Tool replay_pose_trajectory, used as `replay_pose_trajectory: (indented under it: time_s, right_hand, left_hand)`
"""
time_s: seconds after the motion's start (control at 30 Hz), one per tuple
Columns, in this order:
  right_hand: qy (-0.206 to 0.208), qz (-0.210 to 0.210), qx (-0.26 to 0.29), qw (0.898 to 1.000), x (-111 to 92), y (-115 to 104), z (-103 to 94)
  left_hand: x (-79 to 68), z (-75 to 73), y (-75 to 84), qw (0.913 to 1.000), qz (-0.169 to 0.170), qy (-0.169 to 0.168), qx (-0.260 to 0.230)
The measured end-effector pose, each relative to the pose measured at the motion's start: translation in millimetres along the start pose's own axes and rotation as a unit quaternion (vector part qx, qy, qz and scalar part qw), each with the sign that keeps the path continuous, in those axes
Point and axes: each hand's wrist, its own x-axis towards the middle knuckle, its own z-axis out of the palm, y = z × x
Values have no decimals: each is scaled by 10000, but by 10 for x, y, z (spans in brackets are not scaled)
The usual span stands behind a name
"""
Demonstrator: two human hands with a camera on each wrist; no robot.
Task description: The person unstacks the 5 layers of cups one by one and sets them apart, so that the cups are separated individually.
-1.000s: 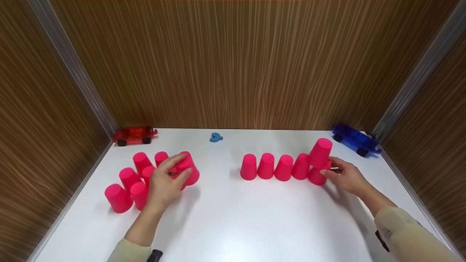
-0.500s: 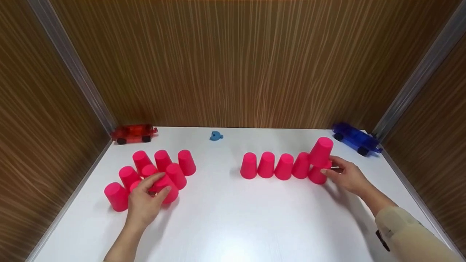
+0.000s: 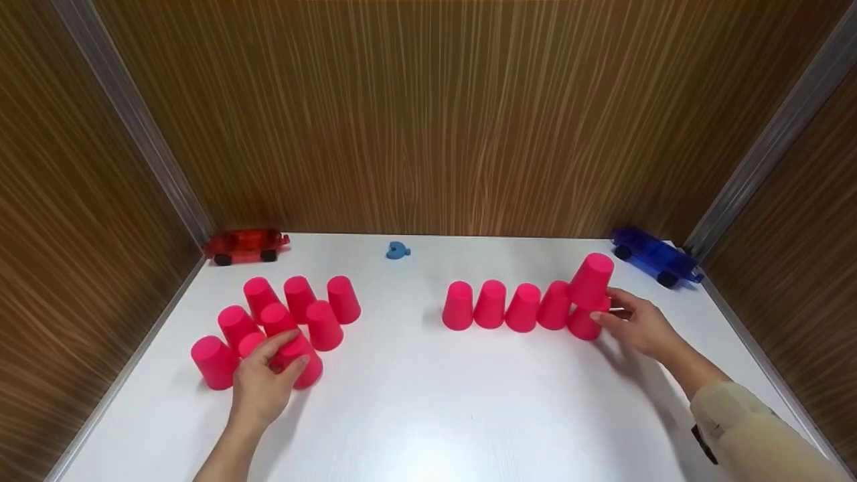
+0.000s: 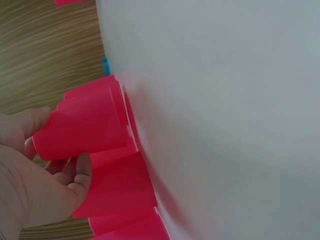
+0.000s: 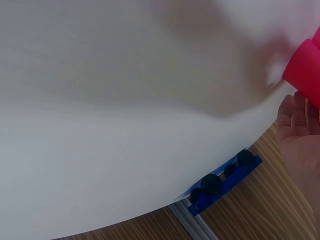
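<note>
My left hand (image 3: 261,388) grips an upside-down pink cup (image 3: 306,367) between thumb and fingers at the front of the left cluster. The left wrist view shows this held cup (image 4: 82,125) with other pink cups behind and below it. To the right, a row of pink cups (image 3: 490,304) stands upside down, side by side. My right hand (image 3: 639,329) holds the end cup (image 3: 584,324) of that row, thumb in front and fingers behind. Another pink cup (image 3: 592,280) sits above, at the right end of the row. Only part of a pink cup (image 5: 306,70) shows in the right wrist view.
Several upside-down pink cups (image 3: 214,361) stand in the left cluster. A red toy car (image 3: 246,246) is at the back left, a blue toy car (image 3: 655,257) at the back right. A small blue piece (image 3: 398,250) lies near the back wall.
My left hand has let go of a cup at the cluster's right side, moved toward the front left and taken hold of another. My right hand has stayed in place.
</note>
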Motion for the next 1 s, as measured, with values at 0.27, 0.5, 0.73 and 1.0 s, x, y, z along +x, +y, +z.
replay_pose_trajectory:
  time_s: [0.27,0.5,0.73,1.0]
  right_hand:
    - [-1,17,46,10000,-13,2,4]
    - [-27,56,47,10000,-6,2,-3]
    - [-68,149,10,9999,-1,7,-9]
    - [78,-38,-102,9999,1,31,12]
  left_hand:
    - [8,30,-9,9997,-204,-106,-65]
    - [22,49,-8,9998,-152,-138,-66]
    - [16,62,-20,9999,-51,-111,-15]
    - [27,57,-27,9999,-76,-135,19]
